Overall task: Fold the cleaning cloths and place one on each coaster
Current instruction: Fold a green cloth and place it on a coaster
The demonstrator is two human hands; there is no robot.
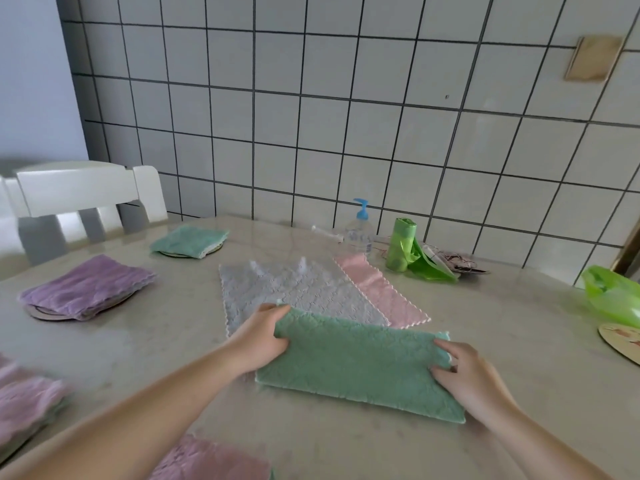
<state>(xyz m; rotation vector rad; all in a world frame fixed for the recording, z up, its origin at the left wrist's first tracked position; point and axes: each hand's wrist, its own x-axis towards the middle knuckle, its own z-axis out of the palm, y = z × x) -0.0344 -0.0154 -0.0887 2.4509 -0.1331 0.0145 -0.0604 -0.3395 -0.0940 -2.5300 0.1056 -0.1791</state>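
We grip the green cloth [356, 368], folded in half on the desk [346, 445]: left hand [263, 341] fingers curled round its left end, right hand [464, 375] pinching its right edge. It overlaps a grey cloth [298, 292] beside a pink cloth [377, 289].

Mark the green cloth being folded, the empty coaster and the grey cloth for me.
green cloth [360, 368], head view, middle of its top layer.
empty coaster [620, 341], head view, bare face at the right edge of the frame.
grey cloth [298, 292], head view, centre of the flat spread part.
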